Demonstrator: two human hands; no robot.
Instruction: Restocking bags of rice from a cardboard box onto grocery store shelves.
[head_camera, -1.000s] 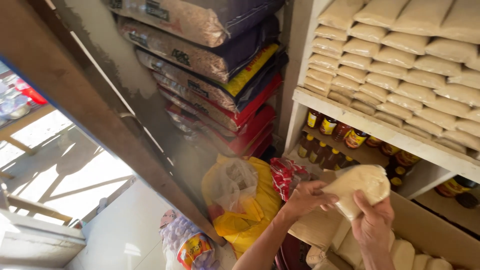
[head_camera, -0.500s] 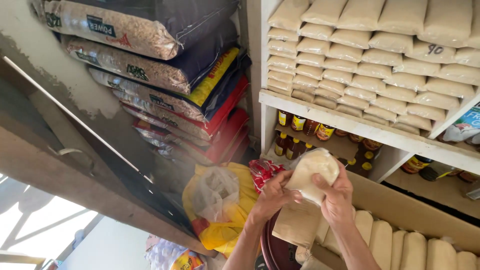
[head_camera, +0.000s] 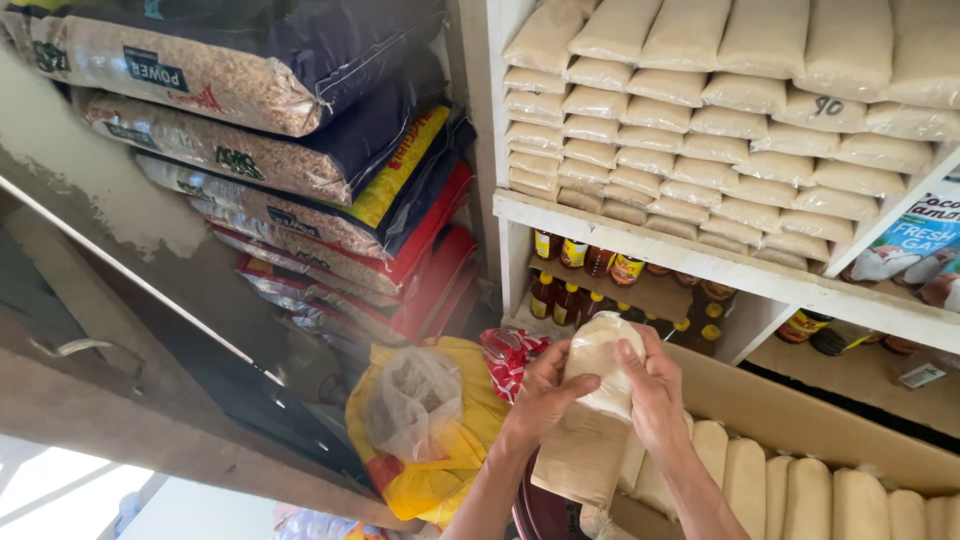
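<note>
A pale cream packet (head_camera: 598, 365) sits between the left hand (head_camera: 540, 392) and right hand (head_camera: 655, 390), above a tan brown paper bag (head_camera: 580, 455). At nine o'clock lies a bright yellow sack (head_camera: 470, 420) with a cloudy translucent bag (head_camera: 415, 400); just beside it is a red-and-white patterned wrapper (head_camera: 510, 355). At eleven o'clock, navy, yellow and red sacks (head_camera: 330, 190) stack up; at one o'clock are beige packets (head_camera: 700, 130) on a white shelf (head_camera: 700, 262) over amber, yellow-labelled bottles (head_camera: 575, 275).
</note>
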